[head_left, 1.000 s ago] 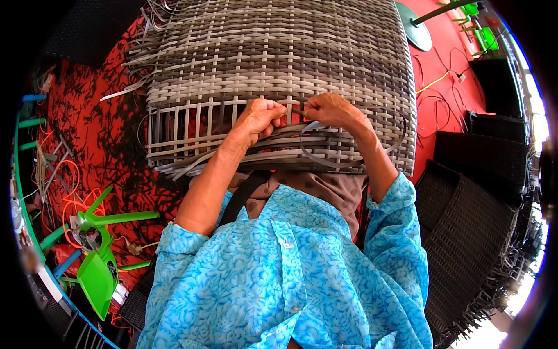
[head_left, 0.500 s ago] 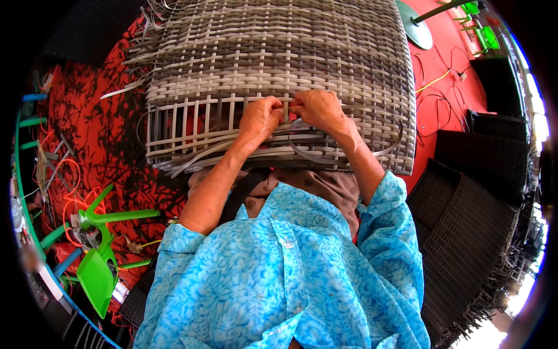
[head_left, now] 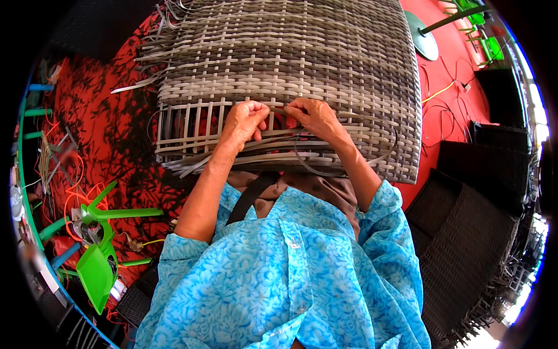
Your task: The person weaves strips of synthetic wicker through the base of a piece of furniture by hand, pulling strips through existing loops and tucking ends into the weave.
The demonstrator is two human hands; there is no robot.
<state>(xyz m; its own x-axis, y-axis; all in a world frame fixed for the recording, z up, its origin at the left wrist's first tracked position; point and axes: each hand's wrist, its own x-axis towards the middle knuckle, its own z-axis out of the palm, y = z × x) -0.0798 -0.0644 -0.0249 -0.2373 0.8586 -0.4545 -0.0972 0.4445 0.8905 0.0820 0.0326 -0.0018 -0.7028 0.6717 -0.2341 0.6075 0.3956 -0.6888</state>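
Wickerwork (head_left: pixel 290 52) in grey and brown lies directly beneath both hands and spreads beyond them, its near edge over the person's lap. The left hand (head_left: pixel 244 123) has its fingers bent in, thumb toward forefinger; the right hand (head_left: pixel 317 119) faces it just beside, thumb and forefinger drawn together. Whether either one grips a strip I cannot tell, since the fingertips hide so thin a thing.

Between the hands and to the left of the left hand runs an open lattice (head_left: pixel 200 116), where upright strips stand apart and red shows through. Good handling here, I judge, means short pinches close to the crossing, the strip kept flat and untwisted, over and under kept in strict turn, and each row snugged against the dense weave just beyond the fingers. Loose strips (head_left: pixel 279 143) lie on the near side of both hands, and a looped strip (head_left: pixel 305 163) hangs below the right one; these could snag, so keeping them clear of the fingers seems wise.

As for containers, I can make out none for certain. Well right of the right hand stand dark woven pieces (head_left: pixel 465 244), perhaps hollow, but too dark to show any contents.
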